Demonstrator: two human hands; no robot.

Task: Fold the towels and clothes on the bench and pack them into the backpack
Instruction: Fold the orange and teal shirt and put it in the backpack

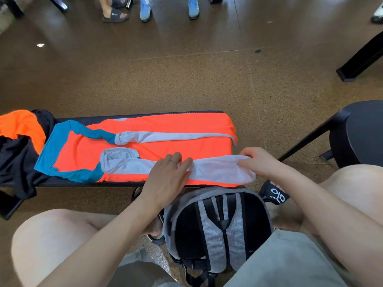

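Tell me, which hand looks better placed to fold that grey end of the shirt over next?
Probably the right hand: it pinches the grey hem, while the left hand lies flat, pressing the orange shirt.

I sit in a communal hall: speckled brown polished floor (186,79), narrow black bench (87,184), other people's sandalled and trainered feet (145,11) opposite.

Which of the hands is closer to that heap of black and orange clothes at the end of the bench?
Left. The left hand presses the orange shirt's grey sleeve mid-bench; the right hand pinches that sleeve's far end, farther from the heap.
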